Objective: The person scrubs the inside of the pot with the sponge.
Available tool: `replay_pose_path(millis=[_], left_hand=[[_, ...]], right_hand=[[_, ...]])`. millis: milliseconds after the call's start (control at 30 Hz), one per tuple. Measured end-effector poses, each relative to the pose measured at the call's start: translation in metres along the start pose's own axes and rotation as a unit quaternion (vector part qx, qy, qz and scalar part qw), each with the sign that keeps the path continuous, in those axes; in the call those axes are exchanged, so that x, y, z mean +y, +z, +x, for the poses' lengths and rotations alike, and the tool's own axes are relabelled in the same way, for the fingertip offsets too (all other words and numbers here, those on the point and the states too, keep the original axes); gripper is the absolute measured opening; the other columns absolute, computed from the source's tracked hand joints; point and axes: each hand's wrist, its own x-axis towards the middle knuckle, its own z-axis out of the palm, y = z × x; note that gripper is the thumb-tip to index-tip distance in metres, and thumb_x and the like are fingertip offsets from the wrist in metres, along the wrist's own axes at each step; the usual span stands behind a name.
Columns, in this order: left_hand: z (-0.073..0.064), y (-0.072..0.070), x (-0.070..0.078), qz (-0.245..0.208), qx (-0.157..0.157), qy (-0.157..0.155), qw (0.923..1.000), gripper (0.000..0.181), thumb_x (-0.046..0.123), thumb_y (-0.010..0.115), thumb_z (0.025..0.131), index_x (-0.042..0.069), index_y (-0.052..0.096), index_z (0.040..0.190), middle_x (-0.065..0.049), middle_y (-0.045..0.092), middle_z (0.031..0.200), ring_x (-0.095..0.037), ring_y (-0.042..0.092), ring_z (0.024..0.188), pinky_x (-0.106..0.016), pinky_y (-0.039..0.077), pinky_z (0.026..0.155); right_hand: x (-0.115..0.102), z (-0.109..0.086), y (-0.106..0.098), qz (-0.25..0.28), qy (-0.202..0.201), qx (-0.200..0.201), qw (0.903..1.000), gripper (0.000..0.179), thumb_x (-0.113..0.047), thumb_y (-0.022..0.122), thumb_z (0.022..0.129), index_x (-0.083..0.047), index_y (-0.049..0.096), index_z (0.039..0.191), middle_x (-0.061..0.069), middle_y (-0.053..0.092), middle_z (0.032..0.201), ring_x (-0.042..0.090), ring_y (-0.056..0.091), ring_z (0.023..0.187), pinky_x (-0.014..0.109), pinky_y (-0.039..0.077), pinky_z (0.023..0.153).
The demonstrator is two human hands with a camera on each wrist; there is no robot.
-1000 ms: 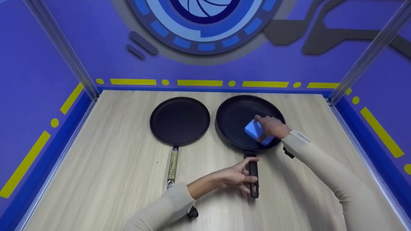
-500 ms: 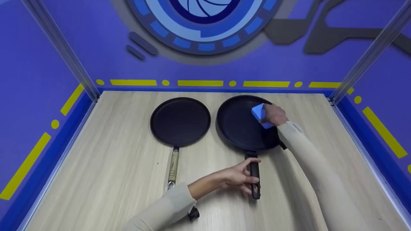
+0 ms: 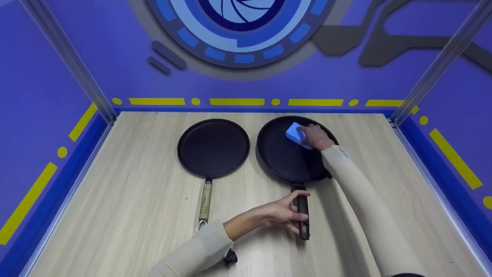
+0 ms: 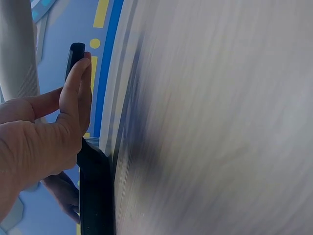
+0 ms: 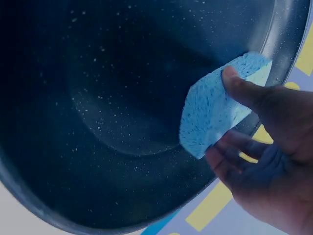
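A dark frying pan (image 3: pixel 284 161) lies on the right half of the table, its black handle (image 3: pixel 303 209) toward the person. My left hand (image 3: pixel 282 211) grips that handle, thumb and fingers on either side; the left wrist view shows the fingers (image 4: pixel 76 93) against it. Inside the pan, near its far side, my right hand (image 3: pixel 317 136) pinches a blue sponge (image 3: pixel 296 134). Close up in the right wrist view, the sponge (image 5: pixel 210 107) is porous and sits between thumb and fingers, against the pan's speckled inner surface (image 5: pixel 122 98).
Left of the frying pan lies a flat, round black pan (image 3: pixel 213 148) with a greenish patterned handle (image 3: pixel 205 202), partly behind the left sleeve (image 3: pixel 196 250). The wooden table (image 3: pixel 115 200) is bounded by purple-blue walls (image 3: pixel 246 86) with metal corner posts.
My right hand has moved the sponge from the near right of the frying pan up to its far side, then leftward. The left hand keeps its grip on the handle.
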Motion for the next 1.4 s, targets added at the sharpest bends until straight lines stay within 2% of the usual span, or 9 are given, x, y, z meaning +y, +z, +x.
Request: replay_pose_path(millis=[200, 367, 533, 633, 800, 900, 1133, 1233, 1400], left_hand=[[-0.002, 0.000, -0.001, -0.005, -0.004, 0.001, 1.0000, 0.069, -0.005, 0.059, 0.099, 0.029, 0.035, 0.155, -0.013, 0.066, 0.104, -0.047, 0.072, 0.102, -0.035, 0.066, 0.073], [-0.004, 0.000, 0.000, -0.003, -0.003, 0.003, 1.0000, 0.069, -0.005, 0.059, 0.099, 0.029, 0.035, 0.154, -0.013, 0.066, 0.103, -0.049, 0.069, 0.108, -0.032, 0.066, 0.070], [-0.003, 0.000, 0.001, 0.004, -0.002, 0.001, 1.0000, 0.070, -0.005, 0.059, 0.100, 0.028, 0.033, 0.156, -0.013, 0.066, 0.103, -0.049, 0.069, 0.108, -0.032, 0.066, 0.070], [-0.001, -0.001, 0.001, 0.009, -0.005, -0.003, 0.9999, 0.070, -0.004, 0.059, 0.100, 0.028, 0.032, 0.157, -0.013, 0.066, 0.103, -0.047, 0.071, 0.105, -0.035, 0.066, 0.074], [-0.001, 0.000, 0.002, 0.014, -0.001, -0.004, 0.9999, 0.069, -0.004, 0.059, 0.100, 0.029, 0.034, 0.155, -0.014, 0.066, 0.102, -0.048, 0.071, 0.104, -0.038, 0.066, 0.077], [-0.001, 0.001, 0.003, 0.010, -0.002, -0.002, 0.9999, 0.069, -0.004, 0.059, 0.100, 0.029, 0.034, 0.155, -0.014, 0.066, 0.103, -0.048, 0.071, 0.104, -0.039, 0.066, 0.079], [-0.001, 0.000, 0.004, 0.000, 0.000, 0.008, 1.0000, 0.069, -0.005, 0.059, 0.099, 0.029, 0.035, 0.154, -0.014, 0.066, 0.102, -0.050, 0.069, 0.106, -0.037, 0.066, 0.075], [-0.002, -0.001, 0.003, -0.004, 0.004, 0.010, 0.9999, 0.069, -0.006, 0.059, 0.099, 0.029, 0.036, 0.154, -0.014, 0.066, 0.101, -0.050, 0.069, 0.106, -0.038, 0.066, 0.075], [-0.001, 0.002, 0.001, 0.004, 0.000, 0.003, 1.0000, 0.069, -0.004, 0.060, 0.099, 0.031, 0.036, 0.154, -0.013, 0.067, 0.103, -0.048, 0.071, 0.105, -0.037, 0.066, 0.076]], right_hand=[[0.001, -0.011, -0.003, -0.027, -0.068, -0.024, 0.9970, 0.063, -0.006, 0.072, 0.095, -0.010, 0.046, 0.152, 0.031, 0.046, 0.147, 0.050, 0.043, 0.137, 0.063, 0.039, 0.117], [0.006, -0.028, -0.008, -0.039, -0.126, -0.051, 0.9899, 0.061, -0.007, 0.083, 0.085, -0.012, 0.056, 0.140, 0.027, 0.056, 0.136, 0.045, 0.055, 0.122, 0.059, 0.050, 0.103], [0.006, -0.051, -0.009, -0.044, -0.177, -0.099, 0.9782, 0.057, -0.010, 0.087, 0.082, -0.015, 0.059, 0.131, 0.024, 0.059, 0.126, 0.040, 0.059, 0.111, 0.055, 0.055, 0.093], [0.004, -0.063, -0.004, -0.056, -0.197, -0.116, 0.9719, 0.057, -0.012, 0.088, 0.080, -0.018, 0.058, 0.129, 0.022, 0.058, 0.125, 0.038, 0.058, 0.112, 0.054, 0.055, 0.093], [-0.004, -0.071, 0.003, -0.021, -0.231, -0.126, 0.9646, 0.057, -0.013, 0.086, 0.083, -0.021, 0.059, 0.133, 0.020, 0.057, 0.131, 0.039, 0.057, 0.122, 0.056, 0.053, 0.100], [-0.008, -0.069, 0.004, -0.004, -0.225, -0.131, 0.9656, 0.057, -0.015, 0.085, 0.085, -0.024, 0.059, 0.135, 0.019, 0.055, 0.135, 0.039, 0.055, 0.126, 0.056, 0.052, 0.103], [-0.006, -0.045, -0.003, -0.017, -0.208, -0.087, 0.9743, 0.060, -0.013, 0.087, 0.082, -0.019, 0.059, 0.134, 0.020, 0.057, 0.131, 0.038, 0.054, 0.121, 0.057, 0.050, 0.102], [0.000, -0.031, -0.006, -0.017, -0.181, -0.048, 0.9822, 0.060, -0.010, 0.084, 0.084, -0.014, 0.058, 0.138, 0.024, 0.058, 0.132, 0.040, 0.055, 0.120, 0.057, 0.050, 0.103], [0.017, -0.019, -0.006, -0.031, -0.103, -0.003, 0.9942, 0.060, -0.013, 0.076, 0.093, -0.008, 0.052, 0.148, 0.031, 0.052, 0.139, 0.045, 0.054, 0.124, 0.059, 0.049, 0.106]])
